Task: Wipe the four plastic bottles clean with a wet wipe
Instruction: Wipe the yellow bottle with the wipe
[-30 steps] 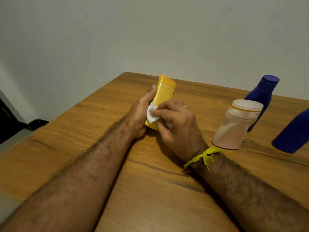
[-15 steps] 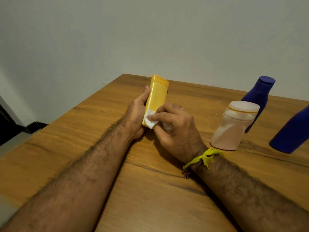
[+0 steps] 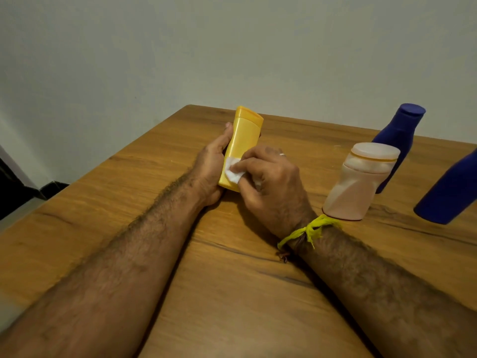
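On the wooden desk we record four plastic bottles and two bare hands at work. Item one: a yellow bottle, flat-sided with a matching yellow cap at its far end, tilted with the cap pointing away from us and its near end down by the desk between the two hands. Our left hand grips it along its left edge, the thumb lying up the side towards the cap and the palm cupped behind the lower part. Item two: a white wet wipe, bunched small, pinched in the curled fingers of our right hand and pressed against the lower front face of the yellow bottle; only a small white patch shows past the fingertips. That right hand carries a ring on one finger, and a yellow thread band is knotted round the wrist. Item three: a pale pink bottle with a broad translucent cap, standing upright on the desk just beside the right wrist, untouched by either hand. Item four: a dark blue bottle with a rounded blue cap, standing behind the pink one and partly hidden by it. Item five: a second dark blue bottle at the right edge of the view, leaning in the frame and cut off, so we cannot tell its top. A plain pale wall backs the desk.
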